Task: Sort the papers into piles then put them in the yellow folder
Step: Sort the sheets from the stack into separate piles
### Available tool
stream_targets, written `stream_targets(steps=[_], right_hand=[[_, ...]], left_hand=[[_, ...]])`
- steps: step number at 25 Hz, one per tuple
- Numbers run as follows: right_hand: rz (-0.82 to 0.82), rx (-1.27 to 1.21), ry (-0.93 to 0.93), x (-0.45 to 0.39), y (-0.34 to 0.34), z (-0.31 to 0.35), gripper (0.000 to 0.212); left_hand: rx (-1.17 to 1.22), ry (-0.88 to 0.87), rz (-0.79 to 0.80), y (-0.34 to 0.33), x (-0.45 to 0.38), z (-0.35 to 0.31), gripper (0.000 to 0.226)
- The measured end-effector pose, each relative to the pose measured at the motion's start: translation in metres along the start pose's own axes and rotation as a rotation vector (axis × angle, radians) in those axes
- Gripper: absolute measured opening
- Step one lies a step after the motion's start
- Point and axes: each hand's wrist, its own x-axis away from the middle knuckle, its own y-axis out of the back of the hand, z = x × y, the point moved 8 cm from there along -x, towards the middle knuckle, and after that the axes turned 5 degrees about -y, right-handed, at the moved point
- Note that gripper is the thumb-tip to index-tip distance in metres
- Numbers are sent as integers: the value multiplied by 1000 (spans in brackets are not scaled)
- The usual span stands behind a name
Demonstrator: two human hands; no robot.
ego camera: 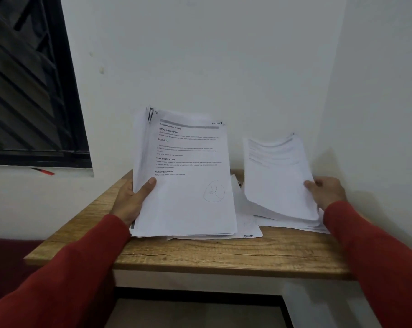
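**Papers held up in both hands over the wooden table**

Stack of papers point(186, 176) in my left hand point(131, 200): I hold it tilted up toward me, thumb pressed across the front sheet near its left edge, fingers curled behind the stack. The top page carries printed headings and a handwritten number inside a pen circle near its lower right corner. The bottom edge of the stack comes down to the wooden table point(200, 254).

My right hand point(328, 192) grips a smaller bundle of sheets point(278, 176) by its right edge, thumb on the front, fingers wrapped behind. This bundle is lifted and bowed, its lower edge meeting a flat pile of papers point(292, 223) that lies on the right part of the table. More loose sheets point(245, 221) lie flat on the table between the two raised bundles, partly under the left stack.

Both my arms are in red sleeves point(377, 252). The table stands in a corner of white walls. A dark window point(27, 86) is on the left, and a red pen point(45, 171) lies on its sill. I cannot see the yellow folder from here.
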Motion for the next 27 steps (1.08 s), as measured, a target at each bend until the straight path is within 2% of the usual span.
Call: stream_targets(steps=[1, 5, 8, 11, 13, 16, 18, 20, 23, 27], right_hand=[[34, 60, -16, 1, 2, -12, 11], [70, 115, -106, -11, 2, -45, 25], [105, 189, -125, -22, 8, -53, 23], [86, 193, -123, -28, 17, -57, 15], [-2, 113, -117, -31, 28, -57, 14], [-148, -309, -154, -30, 48, -49, 18], [-65, -618, -158, -21, 40, -22, 13], [80, -759, -96, 2, 18, 26, 13], [273, -720, -26, 42, -37, 83, 10], [404, -584, -58, 82, -119, 86, 9]], left_hand=[[2, -5, 2, -1, 1, -1, 14], [17, -19, -4, 1, 3, -4, 21], [25, -11, 5, 1, 3, -3, 28], [20, -11, 8, 1, 3, -2, 23], [21, -5, 3, 0, 2, -2, 23], [29, -1, -7, 0, 2, -1, 26], [34, 10, -19, 1, 2, 0, 25], [32, 19, -18, 0, 2, 0, 21], [24, 36, -22, 2, 2, 3, 17], [-12, 27, 1, 0, 3, 3, 25]])
